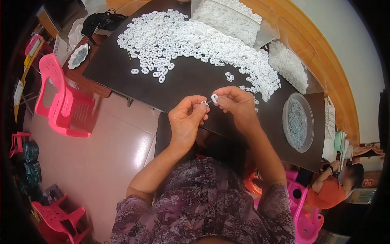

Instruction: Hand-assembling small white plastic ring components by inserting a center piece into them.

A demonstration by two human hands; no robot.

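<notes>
Both my hands are raised at the near edge of the dark table, fingertips almost meeting. My left hand [185, 121] pinches a small white plastic piece [206, 103], mostly covered by the fingers. Between the thumb and fingers of my right hand [240, 106] is a white oval two-hole piece [214, 98]. The two pieces look slightly apart. Beyond the hands spreads a large pile of white oval two-hole pieces [178, 34]. A few small white pieces [230, 76] lie loose in front of it.
A round clear dish [285, 118] of small grey-blue parts sits at the right. White pieces fill a clear bin [266, 34] and another container [287, 67] at the back. A pink chair [61, 97] stands left; a person in orange [329, 191] is at the right.
</notes>
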